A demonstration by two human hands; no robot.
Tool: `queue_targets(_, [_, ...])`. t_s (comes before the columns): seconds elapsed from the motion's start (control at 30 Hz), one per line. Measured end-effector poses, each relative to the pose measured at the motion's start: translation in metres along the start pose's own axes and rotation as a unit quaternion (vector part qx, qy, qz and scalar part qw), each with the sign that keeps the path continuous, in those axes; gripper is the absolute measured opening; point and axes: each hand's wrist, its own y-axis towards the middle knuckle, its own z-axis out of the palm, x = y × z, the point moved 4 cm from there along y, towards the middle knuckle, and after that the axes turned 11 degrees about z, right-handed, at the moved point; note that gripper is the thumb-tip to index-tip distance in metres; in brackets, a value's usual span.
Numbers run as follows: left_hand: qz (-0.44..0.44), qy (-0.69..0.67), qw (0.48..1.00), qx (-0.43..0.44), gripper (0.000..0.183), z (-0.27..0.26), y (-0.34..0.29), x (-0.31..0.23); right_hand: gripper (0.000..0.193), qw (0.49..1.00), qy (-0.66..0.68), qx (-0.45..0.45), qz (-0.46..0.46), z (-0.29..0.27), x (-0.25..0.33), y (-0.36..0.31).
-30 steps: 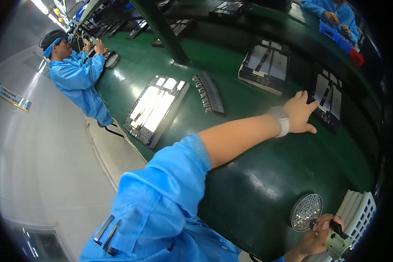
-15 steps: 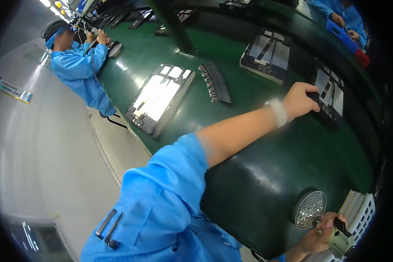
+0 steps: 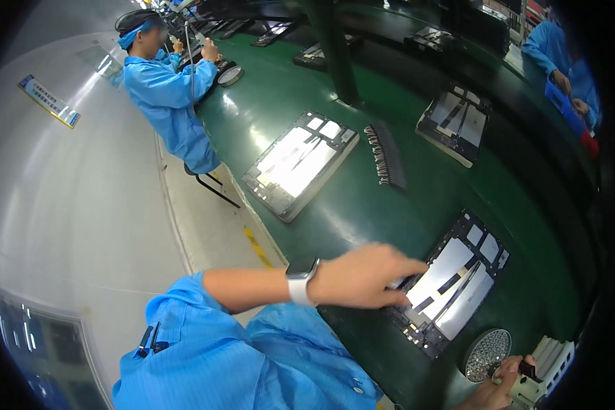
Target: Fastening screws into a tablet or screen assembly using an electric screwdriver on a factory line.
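Observation:
A tablet with its inside exposed [image 3: 475, 277] lies in front of me, silver panels and dark ribbon strips showing. My left hand [image 3: 369, 275], with a white-banded watch [image 3: 301, 279] on the wrist, is at its left edge. Thumb and index finger are stretched apart over that edge; the hand is slightly blurred. At the lower right, my right hand [image 3: 504, 388] has its fingers closed round a pale device with a black part [image 3: 529, 386], whose kind I cannot make out. Right by these fingers is a round dish of small shiny metal pieces [image 3: 488, 355].
Another opened tablet [image 3: 301, 164] lies on the green table [image 3: 348, 232] at left, a third [image 3: 454, 123] farther right. Between them sits a stack of dark strips [image 3: 388, 157]. A green post [image 3: 331, 55] rises behind. People in blue work at far left [image 3: 164, 96] and far right [image 3: 567, 68].
My left hand has come back toward me from the far right, and the tablet it held now lies nearer, its edge under the spread fingers. The view has shifted; my right hand stays by the dish.

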Motion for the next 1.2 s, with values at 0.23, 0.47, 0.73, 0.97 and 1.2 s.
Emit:
queue_targets(0.23, [0.172, 0.375, 0.892, -0.188, 0.060, -0.055, 0.101, 0.067, 0.032, 0.997, -0.039, 0.013, 0.064, -0.025, -0.031, 0.007])
queue_targets(0.47, [0.165, 0.336, 0.911, -0.172, 0.034, -0.050, 0.105, 0.088, 0.031, 0.997, -0.048, 0.002, 0.056, -0.020, -0.028, -0.001])
queue_targets(0.73, [0.149, 0.312, 0.927, -0.145, 0.029, -0.056, 0.063, 0.094, 0.032, 0.998, -0.044, 0.030, 0.038, -0.017, -0.016, -0.004])
queue_targets(0.97, [0.163, 0.312, 0.912, -0.210, 0.021, -0.052, 0.072, 0.097, 0.032, 0.997, -0.055, 0.024, 0.052, -0.014, -0.017, -0.005])
queue_targets(1.2, [0.167, 0.238, 0.921, -0.259, 0.014, -0.055, 0.073, 0.087, 0.032, 0.998, -0.039, 0.033, 0.029, -0.017, -0.017, -0.001])
